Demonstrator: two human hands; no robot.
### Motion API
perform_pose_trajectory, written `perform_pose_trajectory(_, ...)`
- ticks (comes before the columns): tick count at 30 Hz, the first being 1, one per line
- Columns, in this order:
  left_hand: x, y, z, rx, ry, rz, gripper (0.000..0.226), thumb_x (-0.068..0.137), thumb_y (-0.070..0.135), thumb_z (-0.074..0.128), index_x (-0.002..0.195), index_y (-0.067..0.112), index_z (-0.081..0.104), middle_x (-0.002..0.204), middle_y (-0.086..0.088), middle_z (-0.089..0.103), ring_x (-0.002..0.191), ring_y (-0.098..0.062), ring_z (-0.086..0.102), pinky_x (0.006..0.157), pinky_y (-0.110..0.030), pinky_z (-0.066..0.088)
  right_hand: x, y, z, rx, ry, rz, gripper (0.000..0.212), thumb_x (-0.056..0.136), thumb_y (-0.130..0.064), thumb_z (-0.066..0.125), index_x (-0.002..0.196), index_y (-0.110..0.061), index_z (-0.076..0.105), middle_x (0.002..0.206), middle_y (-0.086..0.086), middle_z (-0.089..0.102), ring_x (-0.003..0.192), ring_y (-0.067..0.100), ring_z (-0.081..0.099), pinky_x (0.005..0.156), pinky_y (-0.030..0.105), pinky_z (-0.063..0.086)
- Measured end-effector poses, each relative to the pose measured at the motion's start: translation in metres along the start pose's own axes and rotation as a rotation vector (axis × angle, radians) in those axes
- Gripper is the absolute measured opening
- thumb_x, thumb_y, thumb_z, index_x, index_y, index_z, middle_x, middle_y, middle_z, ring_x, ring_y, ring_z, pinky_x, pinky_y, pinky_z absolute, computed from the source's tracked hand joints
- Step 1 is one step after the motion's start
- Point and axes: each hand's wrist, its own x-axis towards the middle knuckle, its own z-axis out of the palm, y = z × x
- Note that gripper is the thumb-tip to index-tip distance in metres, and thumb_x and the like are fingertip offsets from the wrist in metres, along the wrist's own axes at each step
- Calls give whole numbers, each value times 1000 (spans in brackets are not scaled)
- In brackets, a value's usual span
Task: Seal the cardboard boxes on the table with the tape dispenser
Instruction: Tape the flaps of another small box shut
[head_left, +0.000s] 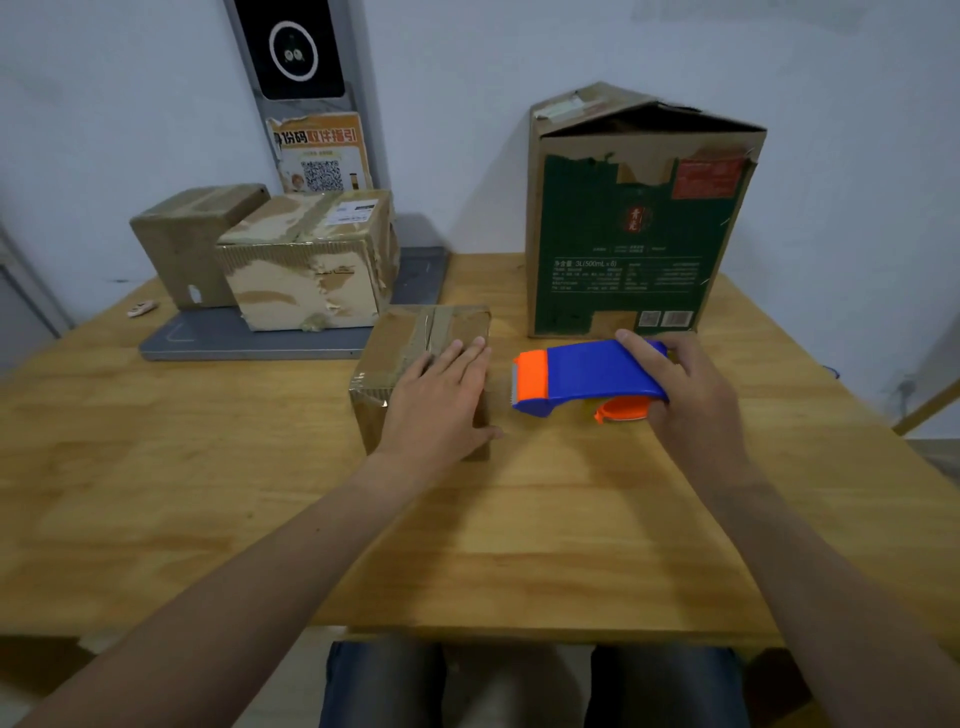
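Observation:
A small brown cardboard box (410, 343) with tape along its top stands in the middle of the wooden table (208, 467). My left hand (441, 400) rests flat on its top and near edge, fingers straight. Just to the right, my right hand (691, 395) grips a blue and orange tape dispenser (587, 374) above the table, its orange blade end pointing left toward the box. A tall green box (623, 234) with its top flaps raised stands behind the dispenser.
At the back left, a torn taped box (306, 265) and a plain brown box (182, 239) sit on a grey flat scale (249, 338). A small white object (141, 309) lies near the left edge. A kiosk post (306, 93) leans on the wall.

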Motion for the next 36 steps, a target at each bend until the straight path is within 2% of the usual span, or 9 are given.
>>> perform_pose_trajectory(4, 0, 0, -4, 14, -19, 2, 104, 84, 71, 62, 162, 21, 13, 169, 6, 13, 156, -13, 12, 126, -39, 13, 3, -3, -10, -27, -21, -42, 83, 74, 9, 74, 147, -22, 47, 123, 17, 52, 91, 32, 59, 60, 38, 54)
perform_pose_trajectory(11, 2, 1, -3, 27, -23, -27, 105, 83, 75, 59, 162, 22, 15, 169, 7, 13, 155, -12, 14, 126, -41, 15, -2, 16, -27, -63, -49, 7, 78, 80, 9, 69, 147, -25, 48, 127, 15, 52, 100, 31, 58, 67, 41, 56)
perform_pose_trajectory(14, 2, 1, -2, 26, -24, -19, 107, 82, 73, 63, 162, 22, 13, 169, 7, 13, 155, -12, 13, 127, -40, 13, 10, 5, -29, -59, -119, 45, 76, 81, 11, 62, 144, -30, 52, 126, 10, 52, 103, 31, 57, 69, 41, 55)
perform_pose_trajectory(19, 2, -7, -3, 35, -64, 44, 108, 85, 64, 67, 162, 19, 7, 170, 4, 7, 156, -14, 8, 127, -39, 13, 34, -16, -31, -101, -312, 119, 68, 89, 4, 52, 139, -42, 52, 115, -2, 51, 91, 23, 55, 70, 40, 52)
perform_pose_trajectory(22, 2, -8, -6, 39, -87, 69, 106, 88, 58, 67, 162, 18, 4, 171, 2, 3, 157, -15, 5, 127, -40, 14, 45, -28, -30, -127, -387, 155, 66, 90, 3, 54, 137, -43, 52, 115, -1, 54, 91, 25, 60, 72, 40, 55)
perform_pose_trajectory(28, 2, -9, -7, 20, -91, 74, 104, 89, 54, 68, 162, 18, 4, 171, 2, 3, 157, -15, 4, 127, -40, 15, 56, -33, -32, -192, -409, 221, 60, 88, 1, 61, 131, -41, 59, 114, 2, 60, 91, 25, 61, 72, 35, 52)
perform_pose_trajectory(32, 1, -8, -8, 16, -85, 76, 104, 89, 54, 68, 162, 18, 4, 171, 2, 3, 157, -15, 5, 127, -40, 14, 60, -40, -30, -191, -439, 244, 58, 89, -2, 64, 131, -42, 58, 117, 1, 62, 95, 25, 62, 76, 36, 56)
perform_pose_trajectory(36, 1, -8, -8, 9, -92, 75, 104, 89, 54, 68, 162, 18, 3, 171, 2, 3, 157, -15, 4, 127, -40, 14, 65, -43, -34, -170, -463, 271, 57, 88, 0, 63, 128, -41, 61, 113, 1, 63, 86, 20, 57, 73, 34, 55)
